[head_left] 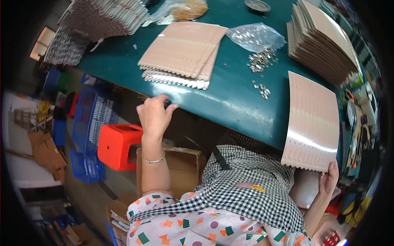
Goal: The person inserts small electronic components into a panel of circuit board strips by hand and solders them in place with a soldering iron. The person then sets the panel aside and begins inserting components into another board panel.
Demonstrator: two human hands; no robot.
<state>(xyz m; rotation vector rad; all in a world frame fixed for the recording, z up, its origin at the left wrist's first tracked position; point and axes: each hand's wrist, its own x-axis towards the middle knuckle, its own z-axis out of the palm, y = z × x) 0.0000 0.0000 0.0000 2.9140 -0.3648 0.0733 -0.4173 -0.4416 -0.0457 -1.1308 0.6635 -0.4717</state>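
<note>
My right hand [329, 178] grips the lower right corner of a curved beige sheet [312, 123] with a toothed edge, thumb on its face. The sheet is ruled into narrow strips and lies over the table's right front edge. At the table's front edge, my left hand [155, 117] has its fingers curled and the thumb sticking out; a small dark spot shows between them, too little to name. Beyond that hand lies a low stack of similar beige sheets [182, 49], their edges uneven.
Small metal pieces [261, 60] spill from a clear plastic bag [256, 36] on the green table [230, 102]. A tall sheet pile [322, 41] stands at right, more piles [102, 18] at far left. A red stool [117, 147], blue crates [88, 119] and a cardboard box [180, 168] stand below.
</note>
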